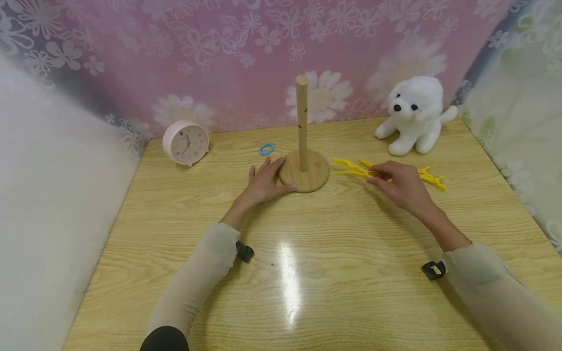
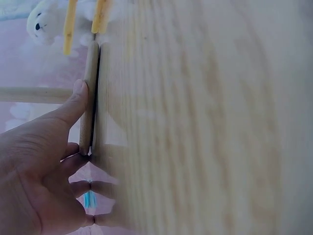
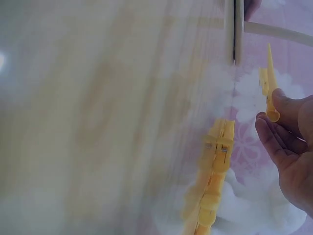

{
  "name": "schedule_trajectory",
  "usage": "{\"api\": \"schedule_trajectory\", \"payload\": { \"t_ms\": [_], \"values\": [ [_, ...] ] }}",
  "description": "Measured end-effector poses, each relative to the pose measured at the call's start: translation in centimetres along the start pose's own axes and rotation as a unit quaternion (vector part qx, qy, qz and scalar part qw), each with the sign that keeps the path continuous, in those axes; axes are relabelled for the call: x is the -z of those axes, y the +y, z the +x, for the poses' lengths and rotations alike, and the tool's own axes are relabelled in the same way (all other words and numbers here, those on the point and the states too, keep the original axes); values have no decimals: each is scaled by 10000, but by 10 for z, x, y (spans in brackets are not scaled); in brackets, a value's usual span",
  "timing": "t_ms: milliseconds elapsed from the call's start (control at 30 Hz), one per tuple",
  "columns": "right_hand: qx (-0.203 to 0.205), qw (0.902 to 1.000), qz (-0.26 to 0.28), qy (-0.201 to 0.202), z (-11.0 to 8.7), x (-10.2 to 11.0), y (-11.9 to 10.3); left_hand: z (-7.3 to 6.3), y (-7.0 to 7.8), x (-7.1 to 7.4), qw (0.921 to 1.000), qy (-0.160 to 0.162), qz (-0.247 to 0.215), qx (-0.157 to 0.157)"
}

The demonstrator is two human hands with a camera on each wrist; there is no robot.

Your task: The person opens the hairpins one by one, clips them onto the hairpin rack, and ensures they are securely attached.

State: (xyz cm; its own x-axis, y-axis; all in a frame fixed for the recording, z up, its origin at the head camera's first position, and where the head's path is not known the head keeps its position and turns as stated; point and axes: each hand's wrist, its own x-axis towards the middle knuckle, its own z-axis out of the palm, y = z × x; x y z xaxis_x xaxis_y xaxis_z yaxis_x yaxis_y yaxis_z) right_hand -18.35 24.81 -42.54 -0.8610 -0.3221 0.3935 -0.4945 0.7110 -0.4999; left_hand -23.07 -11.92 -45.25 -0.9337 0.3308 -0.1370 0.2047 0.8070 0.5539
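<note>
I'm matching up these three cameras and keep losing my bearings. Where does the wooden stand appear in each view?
Head: the wooden stand is upright, slightly above the picture's middle.
Left wrist: upper left; its base appears edge-on, its rod reaching the left edge.
Right wrist: top, right of centre; base edge-on, rod reaching the right edge.
Shared landmark: the yellow plastic pieces, visible in all three.

The right hand [image 3: 296, 142] pinched a yellow clip [image 3: 270, 93], raised above the table [image 3: 112, 122]. Further yellow clips [image 3: 221, 159] lay on the table, reflected in its surface; a white fluffy object [image 3: 259, 208] sat behind them, towards the far edge. A wooden disc [image 3: 239, 39] lay flat, its rod [image 3: 281, 33] upright, part of the left hand [image 3: 252, 9] beside it. Pink flowered cloth [image 3: 252, 142] hung beyond.
</note>
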Motion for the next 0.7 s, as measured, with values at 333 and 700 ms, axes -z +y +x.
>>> {"api": "schedule_trajectory", "payload": {
  "t_ms": [333, 700],
  "values": [
    [-157, 9998, -145, 22, 26, -11, -7, 0, 0, 1, 10000, -25, 22, -23],
    [-215, 9996, 122, -98, 53, -29, -18, -2, -1, 3, 10000, 22, -64, -65]
  ]
}}
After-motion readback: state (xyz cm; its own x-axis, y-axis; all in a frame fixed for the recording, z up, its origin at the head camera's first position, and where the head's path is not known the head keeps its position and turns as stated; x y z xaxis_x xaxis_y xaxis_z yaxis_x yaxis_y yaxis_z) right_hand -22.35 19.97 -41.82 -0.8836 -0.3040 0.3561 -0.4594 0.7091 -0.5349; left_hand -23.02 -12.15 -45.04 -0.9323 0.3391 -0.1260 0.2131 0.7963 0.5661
